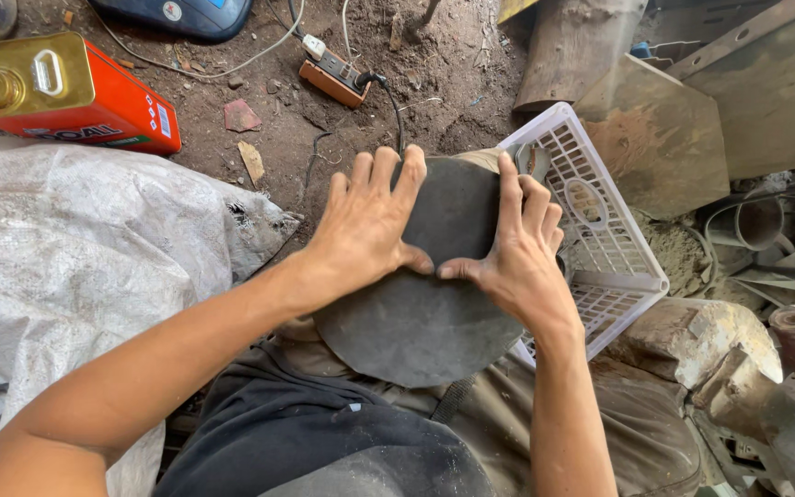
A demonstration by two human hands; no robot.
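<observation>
Dark round disc (pixel 425 313) rests on the person's lap, just left of the white plastic basket (pixel 600 230). Left hand (pixel 370 230) and right hand (pixel 517 253) press flat on top — fingers spread, thumbs nearly meeting, nothing gripped. Risk: with no grip on its rim, the disc could slide off the knee toward the basket.

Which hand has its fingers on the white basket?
The right hand. Its fingers reach past the dark round disc to the white basket rim, while the left hand lies only on the disc.
</observation>
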